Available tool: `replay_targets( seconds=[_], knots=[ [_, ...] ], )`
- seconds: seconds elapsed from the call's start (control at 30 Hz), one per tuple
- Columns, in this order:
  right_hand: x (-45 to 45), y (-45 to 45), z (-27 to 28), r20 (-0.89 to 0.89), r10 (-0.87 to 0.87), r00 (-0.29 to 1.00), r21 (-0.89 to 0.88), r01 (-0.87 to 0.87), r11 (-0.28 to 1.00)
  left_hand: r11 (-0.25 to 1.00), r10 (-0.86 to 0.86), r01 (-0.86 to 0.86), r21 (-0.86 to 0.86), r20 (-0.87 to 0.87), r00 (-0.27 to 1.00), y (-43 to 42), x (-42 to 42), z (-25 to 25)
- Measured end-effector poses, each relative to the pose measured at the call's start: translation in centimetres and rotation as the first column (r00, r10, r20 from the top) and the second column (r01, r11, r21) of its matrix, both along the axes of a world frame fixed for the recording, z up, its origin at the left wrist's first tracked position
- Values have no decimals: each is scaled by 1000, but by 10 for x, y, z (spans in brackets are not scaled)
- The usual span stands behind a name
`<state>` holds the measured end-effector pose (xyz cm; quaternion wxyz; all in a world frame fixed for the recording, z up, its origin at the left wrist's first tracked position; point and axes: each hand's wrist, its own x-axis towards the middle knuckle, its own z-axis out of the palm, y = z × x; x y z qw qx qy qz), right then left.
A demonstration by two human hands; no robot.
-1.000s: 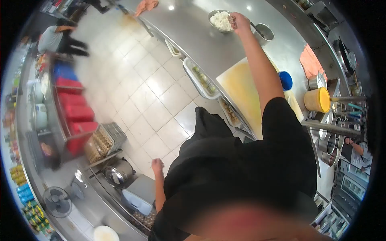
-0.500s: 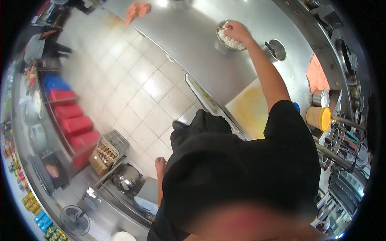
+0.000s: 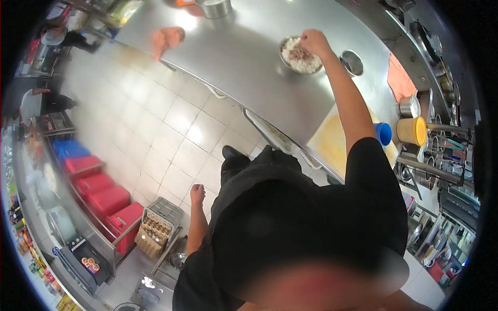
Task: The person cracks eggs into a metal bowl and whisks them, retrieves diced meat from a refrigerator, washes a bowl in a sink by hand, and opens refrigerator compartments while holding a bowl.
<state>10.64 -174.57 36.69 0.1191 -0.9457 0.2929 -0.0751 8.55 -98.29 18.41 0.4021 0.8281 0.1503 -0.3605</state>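
A round metal bowl (image 3: 283, 58) on the steel counter holds white, crumbly food that looks like rice (image 3: 310, 64). A brownish-pink patch (image 3: 300, 53) lies in its middle. My right hand (image 3: 315, 42) is over the bowl's right side, fingers pinched and pointing down; what is between them is hidden. Just right of the bowl stands a small metal container (image 3: 352, 63) with something dark inside. My left hand (image 3: 197, 193) hangs low beside my body above the floor, fingers curled closed, with nothing visible in it.
An orange cloth (image 3: 167, 41) and a metal pot (image 3: 213, 7) lie farther left on the counter (image 3: 249, 67). A stained board (image 3: 329, 136), blue cup (image 3: 383, 133) and yellow-lidded tub (image 3: 412, 130) are nearer right. Red bins (image 3: 109, 202) and an egg crate (image 3: 155, 228) stand left. Two people are far left.
My right hand has risen from inside the bowl to above its right side, uncovering the brownish-pink patch. My left hand has moved slightly up and left. The whole view has shifted.
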Motion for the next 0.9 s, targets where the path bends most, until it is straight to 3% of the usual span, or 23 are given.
replay_targets(
  seconds=[0.07, 0.1, 0.13, 0.17, 0.2, 0.23, 0.27, 0.3, 0.33, 0.37, 0.43, 0.47, 0.5, 0.6, 0.7, 0.8, 0.9],
  knots=[
    [3, 19, 10, -325, -28, 945, 106, 66, 992, 997, 17, -13, -80, 43, 999, 15, 45, -17],
    [0, 20, 6, -210, -50, 977, 44, 60, 997, 985, -161, 154, 77, 90, 983, 14, 70, -19],
    [-2, 33, 23, -138, -97, 986, 9, 99, 995, 973, -220, 208, 97, 136, 966, 18, 91, -28],
    [-2, 22, 10, -1, -113, 994, 37, 113, 993, 991, -124, 113, 71, 174, 977, 26, 108, -47],
    [-12, 23, -2, 307, -90, 947, -54, 112, 992, 997, -78, 77, 15, 146, 986, 20, 122, -30],
    [-20, 12, -15, 307, -164, 938, -114, 207, 972, 995, -97, 95, 22, 159, 982, 25, 138, -37],
    [-26, 43, 8, 374, -452, 810, 47, 471, 881, 997, -71, 73, -10, 150, 986, 28, 152, -37],
    [-38, 44, -5, 371, -596, 712, 27, 634, 773, 998, -47, 53, -44, 135, 990, 27, 165, -35],
    [-54, 37, -32, 421, -641, 641, 67, 683, 727, 997, -35, 43, -60, 133, 990, 29, 174, -35],
    [-68, 43, -40, 303, -711, 634, 75, 728, 681, 997, -22, 31, -72, 128, 992, 31, 180, -35],
    [-94, 15, -113, 50, -711, 701, 107, 704, 702, 996, -12, 21, -88, 94, 995, 34, 191, -40],
    [-91, 28, -114, 95, -820, 564, 578, 640, 507, 996, -20, 25, -87, 64, 998, 38, 193, -42],
    [-87, 43, -113, 49, -908, 417, 904, 369, 218, 996, -30, 32, -85, 30, 999, 40, 194, -45],
    [-70, 75, -96, 89, -966, 245, 980, 151, 129, 998, -35, 34, -44, -38, 999, 46, 197, -48],
    [-64, 97, -84, 96, -979, 180, 994, 33, 104, 997, -32, 29, -70, -40, 999, 54, 200, -65],
    [-95, 109, -91, 139, -969, 205, 984, 80, 158, 994, 7, -10, -105, -32, 999, 52, 205, -68],
    [-140, 141, -88, 120, -986, 118, 979, 149, 137, 995, 12, -17, -101, -49, 999, 55, 208, -73]
  ],
)
